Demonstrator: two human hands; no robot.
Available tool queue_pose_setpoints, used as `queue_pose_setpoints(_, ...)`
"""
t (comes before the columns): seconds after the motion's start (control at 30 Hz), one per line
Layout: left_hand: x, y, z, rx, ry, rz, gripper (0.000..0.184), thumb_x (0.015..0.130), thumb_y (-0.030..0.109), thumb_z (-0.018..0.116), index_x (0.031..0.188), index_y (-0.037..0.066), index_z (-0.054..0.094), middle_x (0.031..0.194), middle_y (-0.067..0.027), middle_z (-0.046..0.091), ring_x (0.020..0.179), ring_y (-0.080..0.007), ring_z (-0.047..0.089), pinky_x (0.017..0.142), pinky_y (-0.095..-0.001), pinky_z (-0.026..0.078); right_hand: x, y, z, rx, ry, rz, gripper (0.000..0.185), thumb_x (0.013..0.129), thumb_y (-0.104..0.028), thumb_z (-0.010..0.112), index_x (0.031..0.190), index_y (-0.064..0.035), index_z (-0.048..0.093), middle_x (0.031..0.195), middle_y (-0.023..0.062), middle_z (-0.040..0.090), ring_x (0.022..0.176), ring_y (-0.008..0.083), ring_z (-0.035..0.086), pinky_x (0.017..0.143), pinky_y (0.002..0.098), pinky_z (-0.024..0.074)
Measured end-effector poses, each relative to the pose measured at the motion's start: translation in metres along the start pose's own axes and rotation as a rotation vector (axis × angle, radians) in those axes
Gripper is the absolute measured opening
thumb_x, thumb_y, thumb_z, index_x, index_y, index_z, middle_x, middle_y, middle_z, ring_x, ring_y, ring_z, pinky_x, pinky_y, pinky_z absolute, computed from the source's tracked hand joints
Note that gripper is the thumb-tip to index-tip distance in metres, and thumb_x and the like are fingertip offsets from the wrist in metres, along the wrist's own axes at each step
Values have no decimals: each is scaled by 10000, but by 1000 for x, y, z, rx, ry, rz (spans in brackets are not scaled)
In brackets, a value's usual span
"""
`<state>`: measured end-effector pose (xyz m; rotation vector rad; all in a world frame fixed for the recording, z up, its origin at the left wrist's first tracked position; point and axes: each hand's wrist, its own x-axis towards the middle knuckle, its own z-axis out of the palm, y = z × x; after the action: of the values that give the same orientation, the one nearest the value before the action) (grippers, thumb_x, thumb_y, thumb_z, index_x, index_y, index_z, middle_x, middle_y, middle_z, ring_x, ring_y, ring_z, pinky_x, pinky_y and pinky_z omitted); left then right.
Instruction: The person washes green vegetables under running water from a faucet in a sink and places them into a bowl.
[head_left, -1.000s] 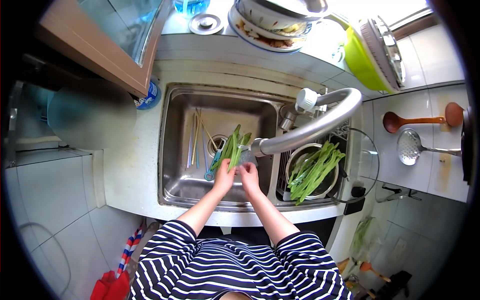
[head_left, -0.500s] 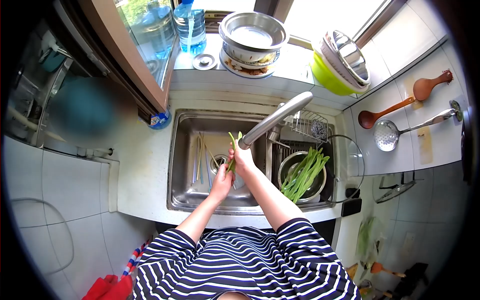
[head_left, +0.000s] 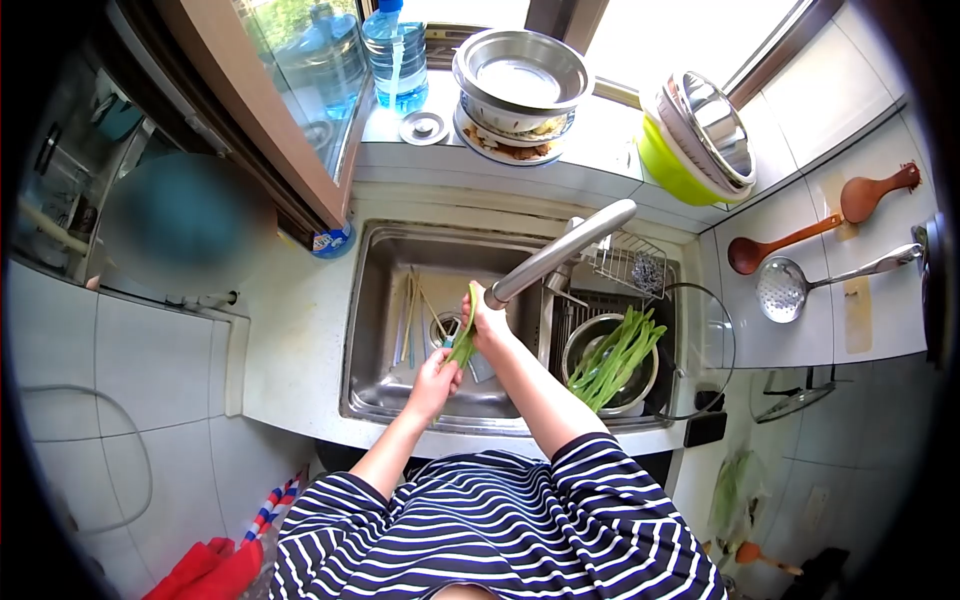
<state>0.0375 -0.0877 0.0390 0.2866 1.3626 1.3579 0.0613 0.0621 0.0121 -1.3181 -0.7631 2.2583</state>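
Observation:
Over the main basin of the sink (head_left: 385, 396), my two hands meet around a long flat green vegetable stalk (head_left: 473, 305). My right hand (head_left: 487, 326) is closed on its upper part, just below the spout of the tap (head_left: 560, 258). Lower down and to the left, my left hand (head_left: 434, 384) grips the bottom part. A small teal and pale thing (head_left: 449, 338) shows at the left fingertips, too small to name. Several chopstick-like sticks (head_left: 408, 318) lie in the basin beside the drain. More green stalks (head_left: 618, 360) rest across a metal bowl (head_left: 652, 385) on the right.
A wire rack (head_left: 620, 258) with a steel scrubber (head_left: 650, 275) sits behind the bowl. Stacked bowls (head_left: 522, 75), a water bottle (head_left: 396, 60) and a green basin (head_left: 668, 165) stand on the ledge. Ladles (head_left: 745, 255) hang on the right wall. The window frame (head_left: 300, 120) juts in at left.
The stalk between my hands has turned, and my left hand has moved slightly lower on it. A small teal thing now shows at the left fingertips. The whole view has shifted slightly.

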Motion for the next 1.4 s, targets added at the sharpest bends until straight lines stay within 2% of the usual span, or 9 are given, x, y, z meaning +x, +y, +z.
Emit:
queue_pose_setpoints(0.17,1,0,-6,-169,-17,-70,156,852,145,429,966,46,470,642,-8,487,503,-76,432,476,-200,357,9,2,-18,99,-176,-63,310,884,-377,457,859,-69,481,613,10,462,506,140,435,479,250,380)
queue_pose_setpoints(0.3,0,3,-3,-138,-44,-127,167,852,143,434,977,39,472,640,-9,484,507,-78,436,480,-200,361,-32,-38,-6,322,-224,105,288,849,-200,519,1085,-57,434,715,36,512,558,138,470,540,263,419)
queue_pose_setpoints(0.43,3,-2,12,13,-25,-133,163,858,146,437,968,37,487,646,-8,493,516,-76,445,484,-202,366,-30,-31,-15,-41,-298,-103,167,851,-171,527,985,-84,477,655,5,473,527,101,430,490,237,374)
queue_pose_setpoints(0.57,-1,-12,25,91,27,-60,175,865,144,447,986,30,502,654,-9,504,519,-72,449,485,-197,367,-37,-37,-15,-111,-183,-69,44,840,-124,500,841,-93,469,565,-50,366,463,46,306,440,208,257)
queue_pose_setpoints(0.77,-10,-10,17,20,52,-27,175,872,151,460,988,26,496,633,3,493,476,-55,419,439,-184,337,-31,-32,-16,92,-203,115,191,894,-248,422,771,-104,450,552,-11,400,453,102,374,433,243,337)
queue_pose_setpoints(0.87,-10,-5,4,41,8,-15,173,891,193,456,966,44,503,615,10,481,471,-54,412,437,-183,334,-25,-28,-10,153,-204,109,234,900,-276,395,773,-89,453,576,4,436,486,126,414,476,254,383)
queue_pose_setpoints(1.03,-2,10,-16,90,-88,-53,200,909,244,441,919,67,531,585,19,464,461,-57,408,435,-181,335,-38,-29,-13,286,-266,-16,246,885,-261,477,1052,-80,467,828,68,536,804,181,555,667,273,446)
queue_pose_setpoints(1.13,0,14,-23,138,-95,-45,214,909,248,444,916,57,541,574,20,460,441,-50,390,416,-182,320,-43,-21,-7,244,-214,-54,231,888,-234,476,1057,-78,458,826,67,540,820,185,554,665,283,449)
queue_pose_setpoints(1.4,16,7,-25,275,-167,5,231,906,266,448,931,54,535,583,16,461,461,-60,400,424,-206,329,-34,-8,-9,160,-78,-162,143,900,-231,460,890,-89,455,620,-21,402,556,98,380,550,249,359)
